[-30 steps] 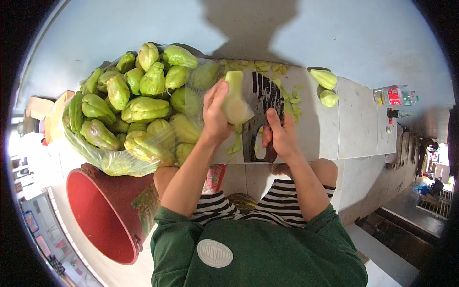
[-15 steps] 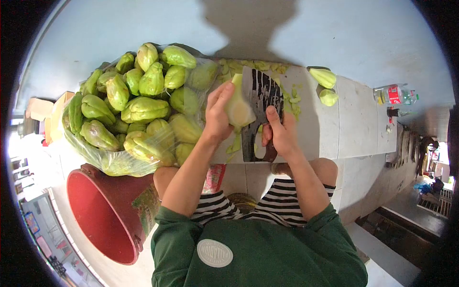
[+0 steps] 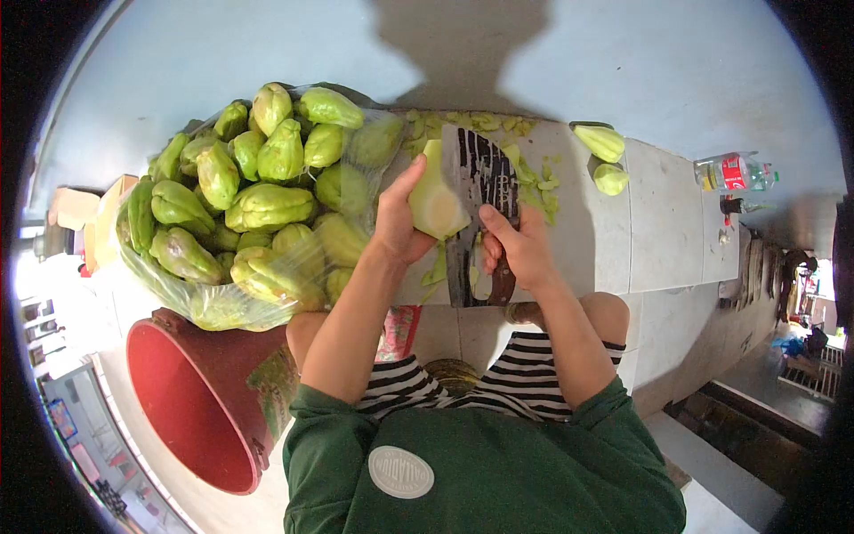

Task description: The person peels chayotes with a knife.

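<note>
My left hand (image 3: 400, 214) is wrapped around a peeled, pale green chayote (image 3: 438, 209), its cut pale end facing me. A broad-bladed knife (image 3: 476, 191), dark with pale streaks and with a brown handle, is gripped in my right hand (image 3: 523, 247). My right thumb presses on the dark blade face, and the other fingers are partly hidden behind it. The blade's left edge lies against or very near the chayote's right side; exact contact cannot be made out. Green peelings (image 3: 538, 187) lie on the tiled ledge (image 3: 569, 245) beyond and under my hands.
A clear plastic bag (image 3: 213, 307) of several unpeeled chayotes (image 3: 271, 203) stands on the left. Two pale chayotes (image 3: 600, 142) lie to the right, with a plastic bottle (image 3: 738, 173) farther along. A red bucket (image 3: 191, 400) is tilted at lower left, near my leg.
The chayote and my left hand have shifted slightly. My right hand and the knife have moved a little to the left and down. Both holds remain the same.
</note>
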A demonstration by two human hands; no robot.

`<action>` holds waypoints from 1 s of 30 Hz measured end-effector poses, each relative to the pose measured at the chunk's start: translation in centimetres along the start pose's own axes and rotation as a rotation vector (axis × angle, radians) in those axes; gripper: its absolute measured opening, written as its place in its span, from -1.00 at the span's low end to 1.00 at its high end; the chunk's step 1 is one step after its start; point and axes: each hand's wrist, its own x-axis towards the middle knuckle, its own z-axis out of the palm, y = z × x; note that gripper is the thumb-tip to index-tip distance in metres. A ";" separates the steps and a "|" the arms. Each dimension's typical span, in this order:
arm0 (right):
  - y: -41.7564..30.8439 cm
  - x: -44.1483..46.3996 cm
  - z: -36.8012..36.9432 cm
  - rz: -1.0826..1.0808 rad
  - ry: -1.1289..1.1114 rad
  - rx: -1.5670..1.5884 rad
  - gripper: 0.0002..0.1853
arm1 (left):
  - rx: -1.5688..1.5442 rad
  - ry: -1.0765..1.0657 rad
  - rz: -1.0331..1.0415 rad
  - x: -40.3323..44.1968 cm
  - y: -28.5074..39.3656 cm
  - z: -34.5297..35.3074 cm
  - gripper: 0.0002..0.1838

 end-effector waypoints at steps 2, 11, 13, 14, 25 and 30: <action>0.2 0.0 -0.1 -0.009 -0.048 0.008 -0.67 | -0.014 0.097 0.058 0.0 0.2 -0.1 -0.47; 4.4 -0.5 1.0 -0.896 0.177 -1.082 -0.67 | -0.054 0.257 0.612 1.7 0.8 -2.0 -0.42; 3.8 -2.0 1.9 -0.838 0.093 -1.172 -0.62 | -0.019 0.314 0.697 1.5 0.6 -2.1 -0.42; 3.6 -2.4 2.2 -0.787 -0.002 -1.263 -0.56 | -0.032 0.266 0.721 1.5 0.5 -2.8 -0.43; 4.4 -2.2 3.1 -0.883 0.007 -1.213 -0.57 | 0.122 0.277 0.851 0.8 0.2 -2.4 -0.44; 4.5 -2.3 3.3 -0.849 0.001 -1.187 -0.61 | 0.138 0.251 0.868 0.6 0.2 -2.4 -0.44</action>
